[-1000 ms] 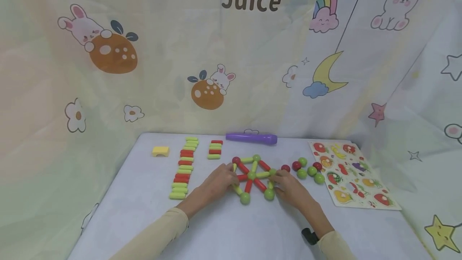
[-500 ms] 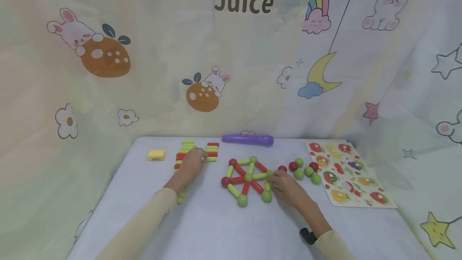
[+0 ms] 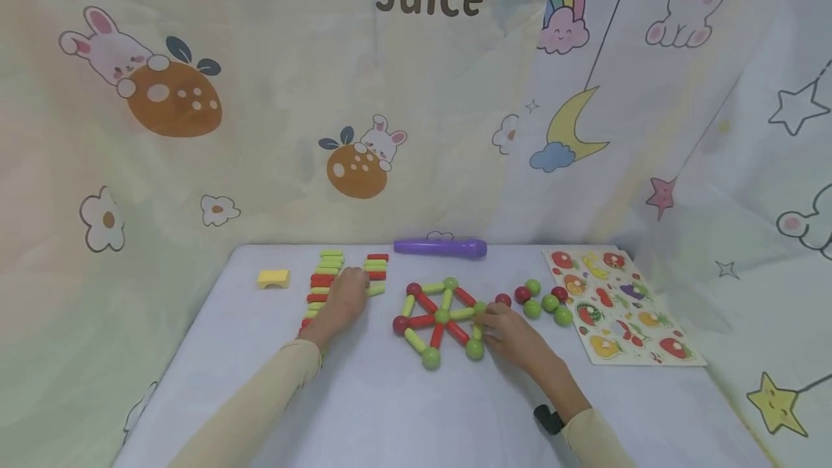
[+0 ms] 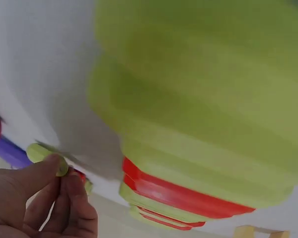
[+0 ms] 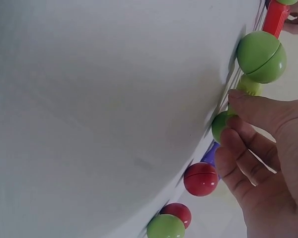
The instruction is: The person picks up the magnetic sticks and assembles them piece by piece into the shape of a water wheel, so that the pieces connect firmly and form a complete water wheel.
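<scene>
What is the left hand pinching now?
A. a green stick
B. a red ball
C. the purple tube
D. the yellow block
A: the left wrist view shows the left hand pinching the end of a green stick between thumb and finger, and the head view shows it at the rows of sticks, away from the yellow block.

Cartoon-printed curtain (image 3: 416,107) hangs behind white table (image 3: 403,410).

The balls (image 5: 261,56) were seen as glossy, smooth plastic; the sticks (image 4: 188,148) looked matt plastic. The table (image 3: 390,410) was covered by soft white cloth.
</scene>
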Demonstrator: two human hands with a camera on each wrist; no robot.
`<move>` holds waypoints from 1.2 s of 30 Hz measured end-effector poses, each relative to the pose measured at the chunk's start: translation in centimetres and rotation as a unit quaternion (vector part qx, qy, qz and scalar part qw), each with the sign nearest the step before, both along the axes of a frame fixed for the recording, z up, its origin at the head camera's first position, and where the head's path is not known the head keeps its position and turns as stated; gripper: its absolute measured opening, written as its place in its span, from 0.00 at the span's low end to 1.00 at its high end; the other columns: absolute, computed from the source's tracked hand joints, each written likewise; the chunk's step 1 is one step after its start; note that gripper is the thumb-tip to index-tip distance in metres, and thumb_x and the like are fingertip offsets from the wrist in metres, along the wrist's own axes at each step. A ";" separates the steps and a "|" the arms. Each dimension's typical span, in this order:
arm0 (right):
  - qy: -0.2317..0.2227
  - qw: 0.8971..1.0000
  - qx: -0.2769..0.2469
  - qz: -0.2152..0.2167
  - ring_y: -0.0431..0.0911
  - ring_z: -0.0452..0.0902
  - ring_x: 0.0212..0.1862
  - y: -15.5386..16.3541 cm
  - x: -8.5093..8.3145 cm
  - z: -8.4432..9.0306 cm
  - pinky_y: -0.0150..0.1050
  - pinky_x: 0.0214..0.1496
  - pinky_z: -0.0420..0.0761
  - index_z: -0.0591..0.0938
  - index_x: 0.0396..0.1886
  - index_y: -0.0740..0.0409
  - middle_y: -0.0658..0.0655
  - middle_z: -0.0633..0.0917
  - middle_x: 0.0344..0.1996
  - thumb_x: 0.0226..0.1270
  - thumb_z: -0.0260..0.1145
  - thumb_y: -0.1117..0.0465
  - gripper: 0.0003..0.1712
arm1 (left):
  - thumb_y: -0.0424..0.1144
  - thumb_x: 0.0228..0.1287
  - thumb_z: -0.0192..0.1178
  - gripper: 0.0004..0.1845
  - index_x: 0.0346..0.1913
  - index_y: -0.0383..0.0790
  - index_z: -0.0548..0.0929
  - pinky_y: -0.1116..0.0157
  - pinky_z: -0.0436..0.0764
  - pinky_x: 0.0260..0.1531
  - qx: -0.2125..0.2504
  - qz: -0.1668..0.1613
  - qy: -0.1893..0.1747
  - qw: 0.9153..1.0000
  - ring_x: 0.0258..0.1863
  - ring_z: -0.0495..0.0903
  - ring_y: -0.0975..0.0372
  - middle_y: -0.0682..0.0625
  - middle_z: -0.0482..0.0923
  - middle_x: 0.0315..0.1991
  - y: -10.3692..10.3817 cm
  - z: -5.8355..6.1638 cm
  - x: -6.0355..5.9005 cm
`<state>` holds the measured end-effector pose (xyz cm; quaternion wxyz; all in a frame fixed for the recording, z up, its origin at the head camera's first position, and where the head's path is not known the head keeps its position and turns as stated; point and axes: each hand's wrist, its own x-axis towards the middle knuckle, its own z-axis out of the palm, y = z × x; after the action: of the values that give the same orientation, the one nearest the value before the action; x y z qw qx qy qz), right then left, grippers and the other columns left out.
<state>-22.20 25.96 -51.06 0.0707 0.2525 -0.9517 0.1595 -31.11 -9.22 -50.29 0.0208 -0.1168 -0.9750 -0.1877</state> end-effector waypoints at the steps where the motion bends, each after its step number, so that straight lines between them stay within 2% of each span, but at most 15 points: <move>1: -0.002 1.000 0.000 -0.002 0.43 0.79 0.45 0.0 0.0 0.0 0.42 0.52 0.87 0.92 0.54 0.57 0.52 0.86 0.44 0.61 0.80 0.71 0.21 | 0.29 0.72 0.69 0.08 0.49 0.28 0.87 0.57 0.87 0.50 0.012 0.003 -0.003 1.000 0.44 0.79 0.52 0.41 0.83 0.41 0.1 0.2 0.3; 5: -0.010 1.000 -0.003 -0.006 0.43 0.80 0.45 -0.1 0.1 0.1 0.42 0.52 0.87 0.92 0.54 0.58 0.52 0.86 0.44 0.62 0.80 0.71 0.20 | 0.26 0.69 0.71 0.10 0.51 0.28 0.91 0.54 0.89 0.51 0.088 -0.010 0.011 0.996 0.47 0.85 0.51 0.39 0.90 0.47 0.7 1.3 2.1; 9: -0.007 1.000 -0.002 -0.003 0.44 0.81 0.46 -0.1 0.2 0.2 0.42 0.51 0.87 0.92 0.54 0.58 0.52 0.86 0.43 0.61 0.81 0.71 0.20 | 0.28 0.66 0.75 0.09 0.48 0.33 0.93 0.60 0.87 0.42 0.152 -0.061 0.017 0.986 0.40 0.84 0.56 0.45 0.92 0.43 2.5 2.8 4.8; 13: -0.005 1.000 0.000 -0.003 0.45 0.83 0.47 -0.1 0.3 0.3 0.42 0.52 0.88 0.92 0.53 0.58 0.51 0.87 0.43 0.60 0.81 0.71 0.20 | 0.30 0.65 0.76 0.07 0.45 0.36 0.94 0.65 0.81 0.35 0.171 -0.117 -0.006 0.978 0.36 0.80 0.59 0.51 0.90 0.38 4.8 3.4 7.4; 16: -0.016 1.000 -0.005 -0.005 0.46 0.83 0.48 -0.4 0.5 0.5 0.42 0.53 0.88 0.92 0.53 0.58 0.51 0.87 0.43 0.61 0.81 0.71 0.20 | 0.31 0.65 0.76 0.06 0.43 0.38 0.95 0.67 0.80 0.35 0.167 -0.145 -0.017 0.975 0.35 0.78 0.62 0.54 0.89 0.35 6.3 3.1 8.7; 19: -0.023 1.000 -0.009 -0.008 0.46 0.84 0.48 -0.8 0.7 0.6 0.42 0.53 0.88 0.92 0.53 0.58 0.51 0.88 0.43 0.61 0.81 0.71 0.19 | 0.30 0.63 0.77 0.05 0.42 0.38 0.96 0.69 0.79 0.36 0.157 -0.155 -0.012 0.975 0.33 0.76 0.65 0.55 0.89 0.34 7.3 2.4 9.5; 22: -0.020 1.000 -0.012 -0.009 0.47 0.84 0.49 -1.2 0.9 0.6 0.43 0.54 0.88 0.92 0.52 0.58 0.52 0.88 0.44 0.61 0.80 0.71 0.19 | 0.29 0.61 0.78 0.06 0.41 0.39 0.96 0.68 0.77 0.37 0.142 -0.160 0.011 0.977 0.32 0.75 0.66 0.55 0.90 0.32 8.0 1.7 9.9; 29: -0.012 1.000 -0.016 -0.004 0.47 0.83 0.48 -1.7 1.0 0.5 0.43 0.52 0.87 0.92 0.51 0.59 0.53 0.88 0.43 0.60 0.81 0.71 0.18 | 0.27 0.61 0.77 0.07 0.40 0.41 0.96 0.58 0.69 0.46 0.110 -0.158 0.060 0.979 0.38 0.74 0.62 0.55 0.90 0.31 8.8 0.7 10.6; 36: -0.021 1.000 -0.011 -0.014 0.46 0.83 0.48 -1.9 1.1 0.3 0.43 0.53 0.87 0.92 0.52 0.58 0.53 0.88 0.43 0.60 0.81 0.71 0.20 | 0.30 0.61 0.79 0.04 0.37 0.42 0.96 0.60 0.67 0.44 0.099 -0.157 0.075 0.980 0.42 0.75 0.60 0.55 0.89 0.30 8.9 -0.2 11.0</move>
<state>-21.14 24.09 -50.81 0.0558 0.2353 -0.9546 0.1740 -20.11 -0.36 -50.52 0.0758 -0.2797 -0.9167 -0.2751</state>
